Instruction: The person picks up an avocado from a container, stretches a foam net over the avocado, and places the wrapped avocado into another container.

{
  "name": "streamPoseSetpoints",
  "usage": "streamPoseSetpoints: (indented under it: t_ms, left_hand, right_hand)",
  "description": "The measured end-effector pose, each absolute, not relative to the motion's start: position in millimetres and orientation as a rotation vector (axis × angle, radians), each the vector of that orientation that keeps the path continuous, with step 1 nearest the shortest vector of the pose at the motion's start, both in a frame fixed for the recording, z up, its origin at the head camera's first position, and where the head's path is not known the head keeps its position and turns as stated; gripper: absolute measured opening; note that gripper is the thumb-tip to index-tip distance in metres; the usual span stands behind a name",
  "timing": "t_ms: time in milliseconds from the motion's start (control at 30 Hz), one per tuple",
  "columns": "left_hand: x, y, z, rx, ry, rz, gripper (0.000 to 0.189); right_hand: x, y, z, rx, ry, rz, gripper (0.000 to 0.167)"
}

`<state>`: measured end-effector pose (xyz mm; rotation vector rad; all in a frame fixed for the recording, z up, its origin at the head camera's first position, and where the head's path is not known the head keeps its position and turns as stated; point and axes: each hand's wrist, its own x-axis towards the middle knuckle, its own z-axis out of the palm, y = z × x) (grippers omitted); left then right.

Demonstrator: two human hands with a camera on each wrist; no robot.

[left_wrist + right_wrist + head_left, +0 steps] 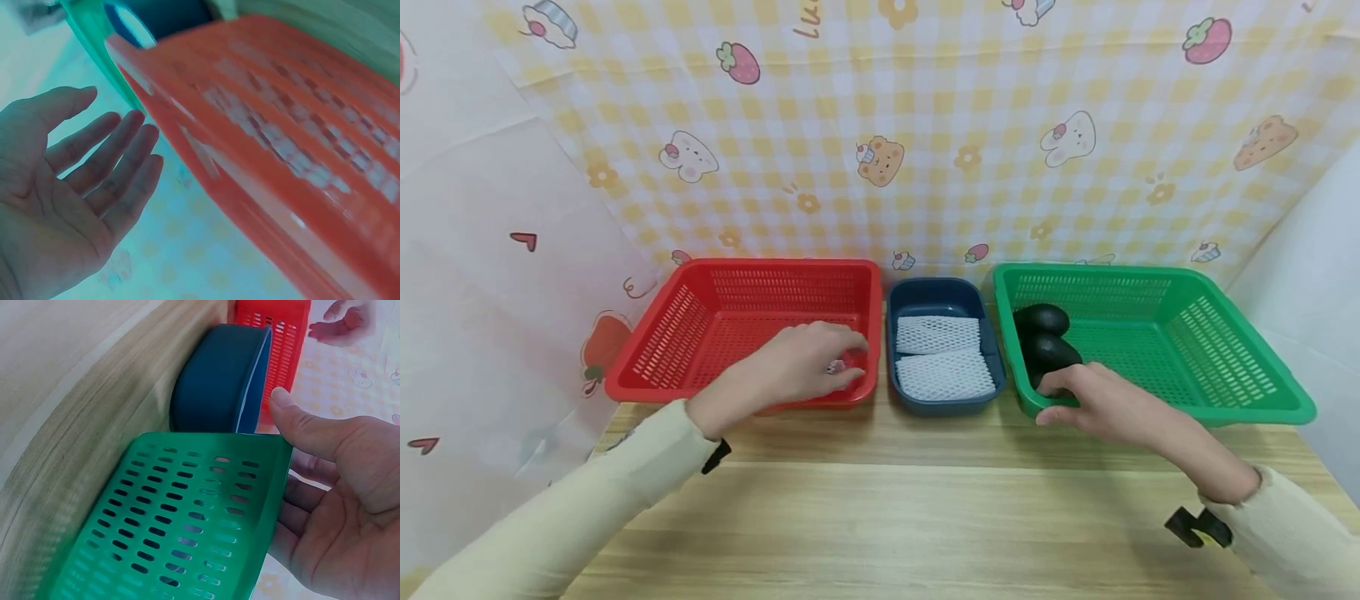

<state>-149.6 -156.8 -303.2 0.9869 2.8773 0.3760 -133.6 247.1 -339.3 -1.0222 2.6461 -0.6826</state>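
My left hand (808,362) hovers over the front right corner of the red basket (655,390). In the left wrist view its palm faces the camera, fingers (106,169) loosely bent and holding nothing. On the other side, my right hand (1097,400) reaches over the front left corner of the green basket (1247,412). Its fingers dip inside, close to dark, glossy avocados (1047,352); whether they touch one is hidden. The right thumb (300,422) stays above the rim in the right wrist view. The avocados lie against the basket's left wall.
Between the baskets stands a dark blue bin (936,407) with white foam mesh sleeves (945,373) in it. All three containers stand on a wooden table (887,508), against a yellow checked cloth (820,158). A white sheet (482,275) hangs at the left.
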Motion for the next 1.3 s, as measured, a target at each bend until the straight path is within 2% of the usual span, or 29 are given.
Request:
streamPoseSetpoints:
  t_ms: [233, 467, 700, 933, 1300]
  left_hand:
    - [-149, -113, -320, 1.249, 2.800, 0.353, 0.046]
    - [-149, -87, -332, 1.252, 2.701, 0.246, 0.043]
    - [-143, -95, -333, 1.177, 2.743, 0.249, 0.048]
    - [-135, -116, -327, 1.214, 2.832, 0.354, 0.057]
    - [-137, -124, -330, 1.238, 2.836, 0.426, 0.052]
  right_hand:
    - [-135, 246, -338, -1.048, 2.643, -0.679, 0.011]
    - [-136, 244, -339, -1.049, 2.646, -0.691, 0.011]
    - [-136, 243, -338, -1.054, 2.651, -0.681, 0.011]
    - [-137, 245, -334, -1.050, 2.638, -0.665, 0.013]
    - [-138, 246, -332, -1.060, 2.610, -0.654, 0.023]
